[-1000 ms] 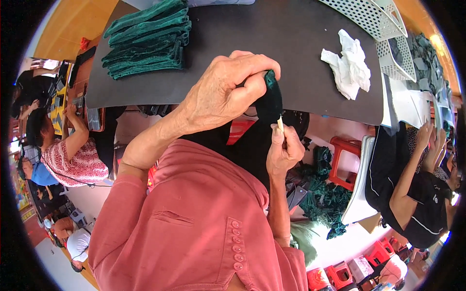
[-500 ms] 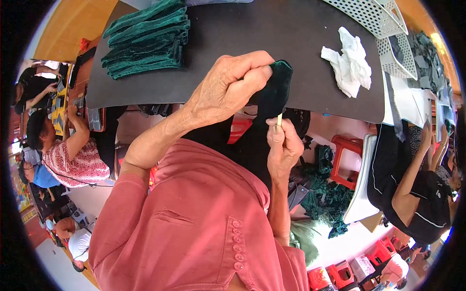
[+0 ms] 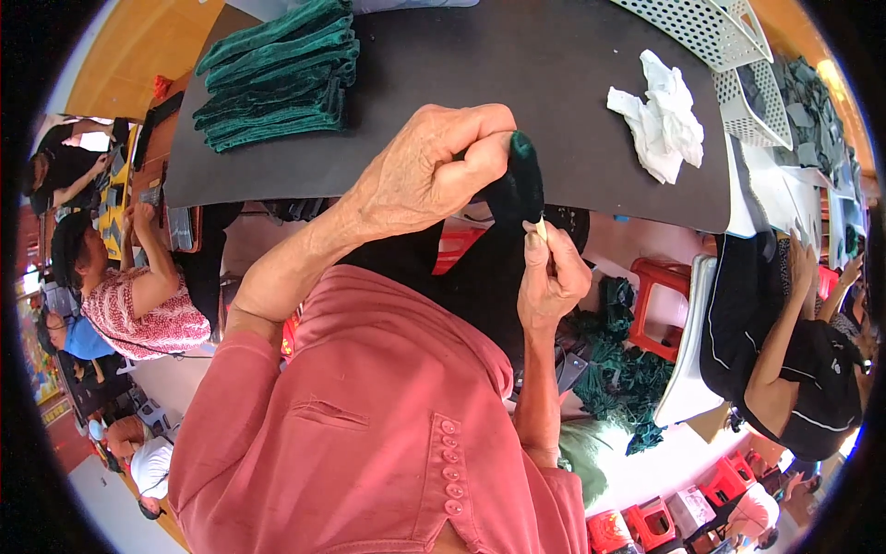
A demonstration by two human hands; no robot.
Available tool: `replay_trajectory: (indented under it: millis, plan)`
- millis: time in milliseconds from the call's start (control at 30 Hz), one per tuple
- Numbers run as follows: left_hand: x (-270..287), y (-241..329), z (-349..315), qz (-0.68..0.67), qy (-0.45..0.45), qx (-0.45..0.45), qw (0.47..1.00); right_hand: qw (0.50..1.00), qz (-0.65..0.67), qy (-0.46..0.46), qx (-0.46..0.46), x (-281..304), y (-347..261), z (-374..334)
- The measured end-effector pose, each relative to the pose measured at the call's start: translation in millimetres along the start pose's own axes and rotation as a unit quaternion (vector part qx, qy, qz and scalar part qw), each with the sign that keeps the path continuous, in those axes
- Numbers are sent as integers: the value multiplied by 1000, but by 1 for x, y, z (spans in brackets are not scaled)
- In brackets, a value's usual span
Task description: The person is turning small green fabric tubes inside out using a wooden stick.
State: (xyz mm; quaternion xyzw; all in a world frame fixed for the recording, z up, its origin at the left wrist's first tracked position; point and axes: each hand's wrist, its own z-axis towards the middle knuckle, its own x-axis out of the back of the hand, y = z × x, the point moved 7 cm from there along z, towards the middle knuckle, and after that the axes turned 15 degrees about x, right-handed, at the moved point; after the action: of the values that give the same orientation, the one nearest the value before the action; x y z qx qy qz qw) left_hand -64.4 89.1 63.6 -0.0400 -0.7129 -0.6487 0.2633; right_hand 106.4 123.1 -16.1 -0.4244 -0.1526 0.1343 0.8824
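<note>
My left hand [image 3: 441, 171] is closed in a pinch on a dark green velvet strip [image 3: 526, 189], held up over the table's near edge. The strip's rounded end points up beside my left fingertips. Below it, my right hand [image 3: 554, 277] grips a thin pale stick [image 3: 542, 227] between thumb and fingers. The stick's upper tip meets the lower part of the velvet; I cannot tell whether it goes inside. On the table at the left lies a stack of folded green velvet pieces [image 3: 277, 83].
Crumpled white paper [image 3: 660, 120] lies on the dark table [image 3: 480, 55] at the right. White perforated baskets [image 3: 706, 32] stand at its far right corner. Beneath are a red stool [image 3: 660, 309] and a heap of green velvet [image 3: 623, 369]. Other people sit at both sides.
The velvet strip has turned and looks narrower, its top end slightly lower. My right hand has shifted a little to the right with the stick. My left hand has barely moved.
</note>
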Motion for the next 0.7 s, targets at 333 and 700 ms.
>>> replay_trajectory:
  millis: [333,700]
  plan:
    - [-16,18,-3,-46,18,-58,997,878,414,74,-227,-42,20,-24]
    - [-9,4,10,-109,-20,62,992,926,286,32,-244,-29,21,-18]
